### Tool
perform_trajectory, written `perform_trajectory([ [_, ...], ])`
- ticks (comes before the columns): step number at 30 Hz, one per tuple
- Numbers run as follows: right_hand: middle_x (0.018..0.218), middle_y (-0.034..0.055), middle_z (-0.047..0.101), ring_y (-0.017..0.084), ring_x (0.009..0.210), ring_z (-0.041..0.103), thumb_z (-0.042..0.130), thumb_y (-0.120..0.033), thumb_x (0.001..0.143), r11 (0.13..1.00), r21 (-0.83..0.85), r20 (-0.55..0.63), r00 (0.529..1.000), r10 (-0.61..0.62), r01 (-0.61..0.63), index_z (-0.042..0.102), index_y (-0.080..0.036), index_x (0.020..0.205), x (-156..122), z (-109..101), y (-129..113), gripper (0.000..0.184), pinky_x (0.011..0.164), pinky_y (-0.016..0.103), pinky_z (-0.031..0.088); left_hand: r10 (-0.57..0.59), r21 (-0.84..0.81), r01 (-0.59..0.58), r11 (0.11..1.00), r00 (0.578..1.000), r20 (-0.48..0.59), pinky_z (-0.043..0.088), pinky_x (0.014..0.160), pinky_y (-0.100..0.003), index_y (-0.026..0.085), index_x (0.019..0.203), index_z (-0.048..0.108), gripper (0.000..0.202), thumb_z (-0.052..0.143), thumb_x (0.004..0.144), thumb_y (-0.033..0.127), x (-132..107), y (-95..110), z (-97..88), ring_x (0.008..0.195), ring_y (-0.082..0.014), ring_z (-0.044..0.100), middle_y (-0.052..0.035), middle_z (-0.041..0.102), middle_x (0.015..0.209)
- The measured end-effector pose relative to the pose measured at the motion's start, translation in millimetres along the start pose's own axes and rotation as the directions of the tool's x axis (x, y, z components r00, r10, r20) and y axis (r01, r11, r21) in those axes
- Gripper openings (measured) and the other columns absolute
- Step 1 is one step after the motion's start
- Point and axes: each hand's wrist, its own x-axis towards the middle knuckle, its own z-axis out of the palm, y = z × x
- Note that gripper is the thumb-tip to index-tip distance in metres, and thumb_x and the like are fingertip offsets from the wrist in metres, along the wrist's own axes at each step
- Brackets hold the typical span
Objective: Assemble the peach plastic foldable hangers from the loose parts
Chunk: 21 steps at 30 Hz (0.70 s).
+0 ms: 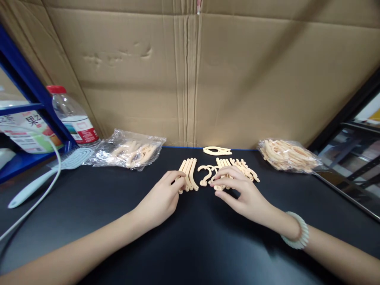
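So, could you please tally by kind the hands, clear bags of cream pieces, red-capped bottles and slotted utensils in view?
Left hand and right hand: 2
Clear bags of cream pieces: 2
Red-capped bottle: 1
Slotted utensil: 1
Total: 6

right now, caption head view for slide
Left hand at curved hanger arms, right hand by hanger hooks, on black tabletop.

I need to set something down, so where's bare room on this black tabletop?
The tabletop is bare between your forearms, and between your bracelet and the right bag of hanger parts. It's crowded by your left hand and right hand with hanger arms and hooks.
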Motion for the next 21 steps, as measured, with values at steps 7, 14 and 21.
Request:
perform_trajectory([
  [7, 0.098, 0.0054, 0.063, 0.022, 0.097, 0.054, 0.065, -0.021, 0.085, 0.978, -0.207, 0.118, 0.993, 0.009, 0.016, 0.071, -0.023, 0.095, 23, 12, 13, 0.012, 0.089, 0.042, 0.044, 0.042, -0.055, -0.044, 0.997, 0.998, -0.042, 0.047, 0.095, -0.041, 0.019, 0.107, 0.054, 0.022, 0.041, 0.092, 0.010, 1, 4, 1.5, 0.109, -0.0224, 0.052, -0.0092, 0.057, 0.116],
  [14, 0.105, 0.0084, 0.062, 0.021, 0.102, 0.056, 0.060, -0.016, 0.088, 0.986, -0.165, 0.217, 0.975, 0.043, -0.006, 0.069, -0.017, 0.102, 33, 28, 25, 0.017, 0.091, 0.039, 0.048, 0.093, 0.065, -0.099, 0.993, 0.992, 0.081, 0.043, 0.102, -0.048, 0.020, 0.127, 0.051, 0.035, 0.048, 0.092, 0.019, -5, 15, -1.4, 0.127, -0.0276, 0.044, -0.0102, 0.054, 0.134],
  [21, 0.117, 0.0094, 0.058, 0.023, 0.113, 0.053, 0.057, -0.027, 0.091, 0.986, -0.164, 0.186, 0.982, 0.029, 0.002, 0.058, -0.022, 0.121, 32, -6, 28, 0.030, 0.098, 0.043, 0.045, 0.096, 0.090, -0.109, 0.990, 0.986, 0.136, 0.040, 0.106, -0.049, 0.018, 0.132, 0.050, 0.040, 0.050, 0.093, 0.026, -7, 26, -4.1, 0.130, -0.0287, 0.044, -0.0103, 0.054, 0.137],
])
